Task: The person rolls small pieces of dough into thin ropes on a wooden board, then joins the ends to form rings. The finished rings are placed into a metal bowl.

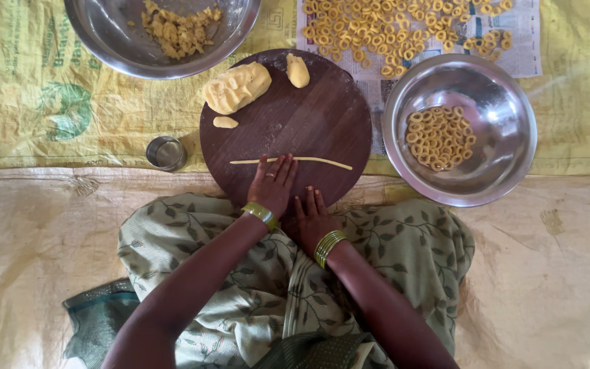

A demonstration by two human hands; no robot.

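A thin rope of yellow dough [315,161] lies across the round dark wooden board [308,119]. My left hand [272,183] lies flat with its fingertips on the rope near its middle. My right hand [312,213] rests flat at the board's near edge, just short of the rope, holding nothing. A large lump of dough [236,87], a smaller lump [298,70] and a little piece [225,122] sit on the far part of the board.
A steel bowl [493,164] at the right holds several dough rings [440,137]. More rings [404,27] cover a newspaper at the top. Another steel bowl [124,48] at the top left holds crumbly dough bits. A small steel cup [166,152] stands left of the board.
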